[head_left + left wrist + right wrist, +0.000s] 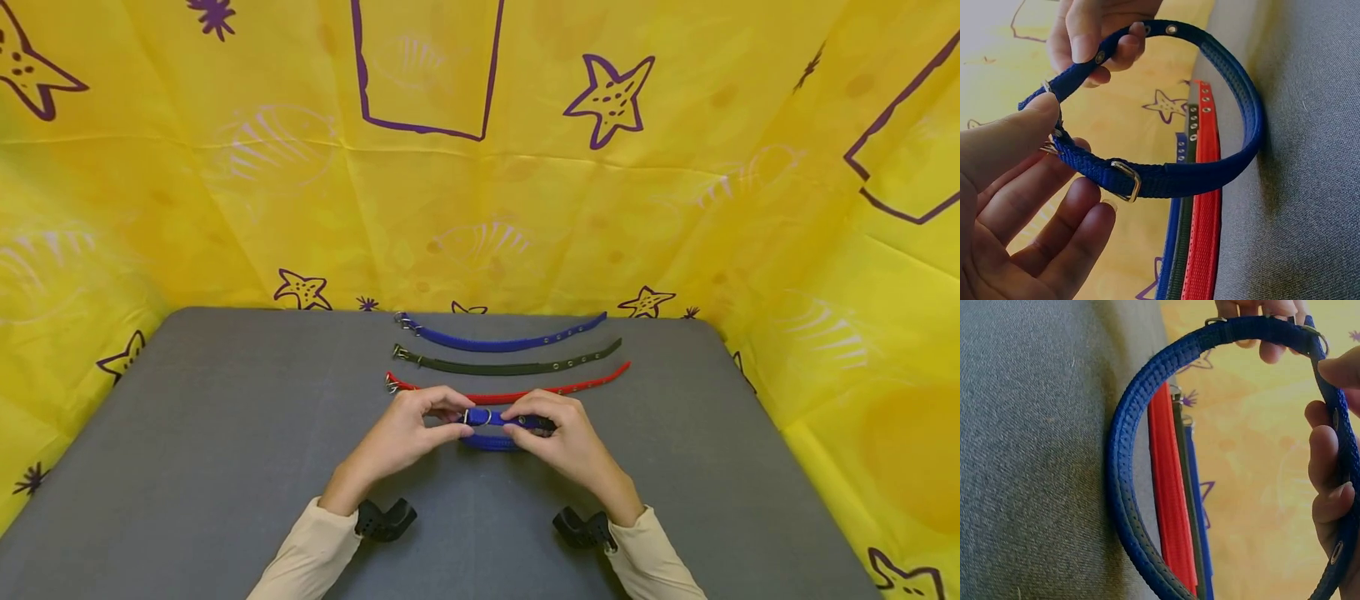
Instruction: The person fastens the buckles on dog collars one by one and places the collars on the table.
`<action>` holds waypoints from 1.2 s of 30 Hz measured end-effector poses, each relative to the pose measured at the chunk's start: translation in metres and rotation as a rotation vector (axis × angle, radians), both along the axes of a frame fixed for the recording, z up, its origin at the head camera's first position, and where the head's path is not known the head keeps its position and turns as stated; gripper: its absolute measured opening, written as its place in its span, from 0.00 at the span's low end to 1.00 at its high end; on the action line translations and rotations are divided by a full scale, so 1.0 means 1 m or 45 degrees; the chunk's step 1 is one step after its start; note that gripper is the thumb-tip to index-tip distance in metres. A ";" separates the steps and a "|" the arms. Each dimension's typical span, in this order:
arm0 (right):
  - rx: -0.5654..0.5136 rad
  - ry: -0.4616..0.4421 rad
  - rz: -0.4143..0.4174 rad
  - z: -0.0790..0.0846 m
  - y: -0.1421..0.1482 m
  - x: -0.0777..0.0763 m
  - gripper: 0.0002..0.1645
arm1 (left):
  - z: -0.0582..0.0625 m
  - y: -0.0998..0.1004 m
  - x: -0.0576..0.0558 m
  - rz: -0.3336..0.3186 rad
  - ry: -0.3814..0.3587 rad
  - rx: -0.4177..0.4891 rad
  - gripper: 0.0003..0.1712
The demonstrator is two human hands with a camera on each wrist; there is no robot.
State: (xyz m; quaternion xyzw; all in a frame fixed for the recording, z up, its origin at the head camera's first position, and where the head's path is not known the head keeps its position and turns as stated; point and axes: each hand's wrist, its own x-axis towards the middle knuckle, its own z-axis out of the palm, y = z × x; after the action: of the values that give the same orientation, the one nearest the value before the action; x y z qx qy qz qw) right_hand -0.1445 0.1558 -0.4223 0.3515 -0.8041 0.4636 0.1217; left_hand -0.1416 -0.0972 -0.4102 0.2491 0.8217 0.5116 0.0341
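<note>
A blue collar (pixel 491 444) is bent into a loop between my two hands above the table's middle. My left hand (pixel 408 429) pinches it at the metal buckle end, thumb on top and fingers beneath. My right hand (pixel 558 429) pinches the strap part with the eyelets. In the left wrist view the strap's tip lies at the buckle under my left thumb, and a rectangular metal loop (pixel 1127 181) sits farther along the band. The padded part of the collar (pixel 1125 434) curves down close over the table in the right wrist view.
Beyond my hands, a red collar (pixel 517 395), a dark green collar (pixel 487 367) and another blue collar (pixel 487 342) lie stretched out in rows on the grey table (pixel 247 417). A yellow patterned cloth (pixel 540 192) stands behind and at both sides.
</note>
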 end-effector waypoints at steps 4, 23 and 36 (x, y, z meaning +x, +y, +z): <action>0.013 0.044 0.016 0.001 -0.001 0.000 0.11 | -0.001 0.000 0.001 -0.004 0.028 -0.005 0.13; 0.042 0.102 -0.010 0.000 -0.003 0.001 0.12 | 0.001 0.004 0.004 0.036 0.204 0.013 0.12; 0.003 0.147 0.090 0.001 -0.010 0.004 0.15 | -0.001 0.011 0.005 -0.008 0.200 -0.041 0.13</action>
State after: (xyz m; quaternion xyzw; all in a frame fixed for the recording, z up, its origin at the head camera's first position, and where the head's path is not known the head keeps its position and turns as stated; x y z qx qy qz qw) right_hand -0.1403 0.1456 -0.4211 0.4059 -0.7834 0.4458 0.1511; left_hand -0.1366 -0.0863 -0.4107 0.2903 0.8291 0.4772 -0.0249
